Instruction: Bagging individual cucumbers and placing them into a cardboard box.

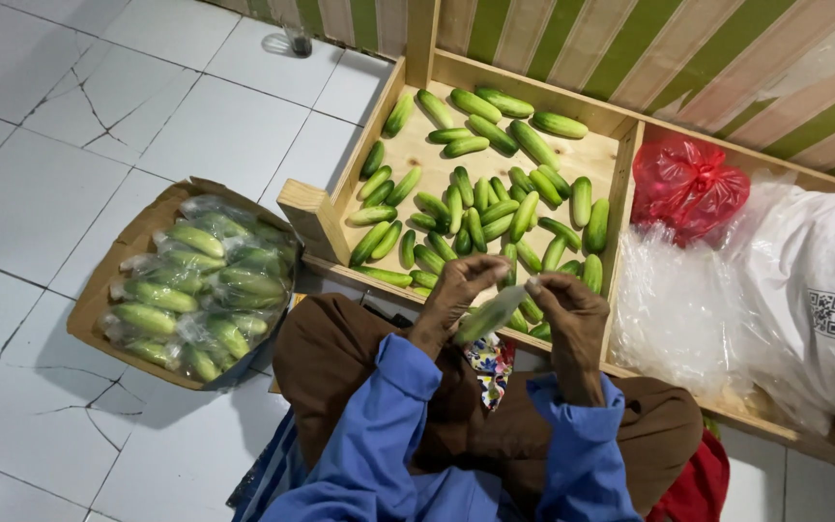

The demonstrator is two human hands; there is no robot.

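At centre frame, the left hand point(456, 295) and right hand point(567, 304) both pinch a thin clear bag holding one cucumber point(490, 314) above the wooden tray point(326, 217). The flimsy plastic could slip, dropping the cucumber among the loose ones.

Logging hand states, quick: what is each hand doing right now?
Left hand: closed on the bagged cucumber.
Right hand: closed, pinching the top end of the same bag.
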